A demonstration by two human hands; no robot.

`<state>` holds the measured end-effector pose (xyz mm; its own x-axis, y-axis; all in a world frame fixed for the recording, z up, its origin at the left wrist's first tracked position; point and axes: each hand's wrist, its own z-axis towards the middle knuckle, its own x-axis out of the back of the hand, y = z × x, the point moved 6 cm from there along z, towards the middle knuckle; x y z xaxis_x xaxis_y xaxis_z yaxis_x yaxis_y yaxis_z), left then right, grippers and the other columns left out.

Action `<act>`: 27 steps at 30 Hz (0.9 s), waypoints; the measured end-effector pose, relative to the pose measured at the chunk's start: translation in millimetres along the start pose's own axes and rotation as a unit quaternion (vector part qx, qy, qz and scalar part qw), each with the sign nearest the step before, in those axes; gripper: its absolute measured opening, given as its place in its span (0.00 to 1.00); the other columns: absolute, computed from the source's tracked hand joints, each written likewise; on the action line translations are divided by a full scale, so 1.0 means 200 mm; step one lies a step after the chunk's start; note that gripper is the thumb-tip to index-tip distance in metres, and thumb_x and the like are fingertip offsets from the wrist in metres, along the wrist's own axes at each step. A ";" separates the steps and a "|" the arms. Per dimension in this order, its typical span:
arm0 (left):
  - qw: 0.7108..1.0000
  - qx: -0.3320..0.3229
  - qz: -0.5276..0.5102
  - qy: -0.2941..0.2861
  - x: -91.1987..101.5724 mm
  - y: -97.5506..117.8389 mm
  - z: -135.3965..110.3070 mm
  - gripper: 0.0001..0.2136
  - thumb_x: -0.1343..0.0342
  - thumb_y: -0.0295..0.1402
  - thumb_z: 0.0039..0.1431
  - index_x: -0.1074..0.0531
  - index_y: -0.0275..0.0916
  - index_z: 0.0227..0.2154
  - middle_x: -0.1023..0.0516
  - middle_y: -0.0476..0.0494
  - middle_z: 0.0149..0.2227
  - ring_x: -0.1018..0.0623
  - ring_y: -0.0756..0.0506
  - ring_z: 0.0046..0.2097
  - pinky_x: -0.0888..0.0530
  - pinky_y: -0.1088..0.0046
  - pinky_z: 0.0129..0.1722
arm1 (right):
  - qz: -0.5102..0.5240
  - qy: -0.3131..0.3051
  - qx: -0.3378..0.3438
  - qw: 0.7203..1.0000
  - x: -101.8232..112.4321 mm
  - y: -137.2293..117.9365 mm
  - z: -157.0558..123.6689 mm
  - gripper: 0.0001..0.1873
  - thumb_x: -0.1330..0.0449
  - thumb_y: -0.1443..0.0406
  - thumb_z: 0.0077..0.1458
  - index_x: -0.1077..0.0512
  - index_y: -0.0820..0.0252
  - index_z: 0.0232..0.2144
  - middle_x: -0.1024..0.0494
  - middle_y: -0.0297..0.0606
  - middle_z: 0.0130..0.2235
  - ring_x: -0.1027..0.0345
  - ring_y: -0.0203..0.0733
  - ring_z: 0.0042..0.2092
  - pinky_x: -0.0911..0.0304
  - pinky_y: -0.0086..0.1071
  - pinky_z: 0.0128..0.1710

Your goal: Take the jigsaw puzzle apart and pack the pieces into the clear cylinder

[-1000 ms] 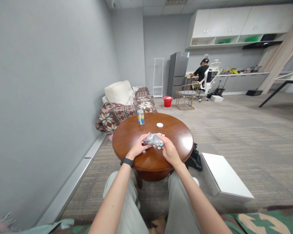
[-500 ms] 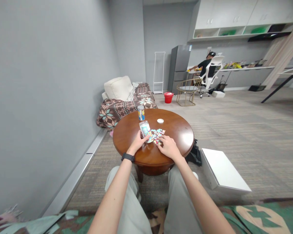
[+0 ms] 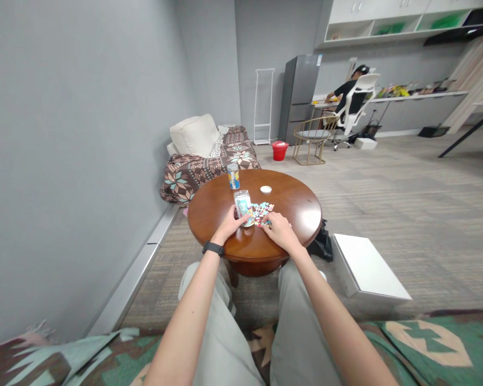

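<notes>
My left hand (image 3: 230,225) is wrapped round the lower side of a clear-topped can (image 3: 243,206) with a light blue printed label, which stands nearly upright at the table's near side. Just right of it lies a pile of small colourful pieces (image 3: 261,208), apparently jigsaw puzzle pieces. At the pile's near edge my right hand (image 3: 279,230) rests with its fingers bent down and drawn together; what lies under the fingertips is hidden. Behind the can stands a second can (image 3: 233,177), blue and yellow with a silver lid. A round white lid (image 3: 266,189) lies flat beyond the pile.
The round brown table (image 3: 298,209) stands before my knees. A white box (image 3: 370,265) and a black bag (image 3: 322,244) are on the floor to its right. A sofa with a patterned cover (image 3: 201,166) is beyond it. Farther back, a person (image 3: 348,94) sits near a red bucket (image 3: 279,151).
The view has tilted down a little. My left hand has brought the can more upright. My right hand's fingers have drawn in closer together at the pieces.
</notes>
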<state>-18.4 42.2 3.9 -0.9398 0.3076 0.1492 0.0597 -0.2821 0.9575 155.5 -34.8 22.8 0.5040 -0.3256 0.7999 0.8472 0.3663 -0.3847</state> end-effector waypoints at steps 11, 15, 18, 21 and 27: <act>1.000 0.005 0.005 0.014 0.00 0.03 -0.01 0.23 0.33 0.40 0.49 0.33 0.36 0.44 0.22 0.37 0.48 0.23 0.40 0.51 0.29 0.59 0.55 | -0.002 -0.017 0.023 1.000 -0.01 -0.01 0.00 0.10 0.43 0.63 0.62 0.26 0.58 0.44 0.24 0.46 0.50 0.32 0.51 0.51 0.38 0.43 0.50; 1.000 -0.007 0.024 -0.006 -0.02 0.05 -0.02 0.23 0.33 0.41 0.48 0.33 0.37 0.44 0.22 0.39 0.47 0.23 0.40 0.49 0.28 0.60 0.54 | 0.007 -0.040 0.053 0.998 -0.04 -0.01 0.00 0.13 0.45 0.59 0.63 0.25 0.57 0.44 0.25 0.45 0.52 0.33 0.50 0.55 0.40 0.44 0.53; 0.999 -0.016 0.028 -0.023 -0.03 0.06 -0.02 0.24 0.33 0.41 0.47 0.34 0.38 0.44 0.22 0.40 0.46 0.23 0.41 0.49 0.28 0.61 0.53 | 0.005 -0.056 0.056 0.997 -0.04 -0.02 0.00 0.11 0.45 0.60 0.63 0.26 0.57 0.42 0.24 0.44 0.50 0.33 0.49 0.53 0.40 0.43 0.52; 0.999 -0.020 0.031 -0.023 -0.03 0.06 -0.03 0.24 0.33 0.42 0.48 0.34 0.38 0.43 0.22 0.41 0.46 0.23 0.41 0.48 0.28 0.62 0.52 | -0.004 -0.058 0.048 0.997 -0.03 -0.03 0.00 0.10 0.45 0.61 0.63 0.26 0.58 0.41 0.24 0.44 0.48 0.33 0.49 0.52 0.40 0.42 0.51; 0.998 0.006 0.063 -0.010 -0.02 0.06 -0.04 0.23 0.34 0.42 0.50 0.34 0.38 0.44 0.22 0.41 0.46 0.22 0.42 0.47 0.27 0.63 0.52 | 0.013 -0.044 0.042 0.998 -0.03 -0.02 0.00 0.08 0.44 0.63 0.62 0.26 0.57 0.39 0.24 0.43 0.49 0.33 0.49 0.52 0.41 0.42 0.52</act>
<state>-16.2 30.2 12.5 -0.9180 0.2877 0.2730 0.1813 -0.3079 0.9340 148.7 -33.7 18.8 0.5061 -0.2377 0.8291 0.8146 0.4475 -0.3689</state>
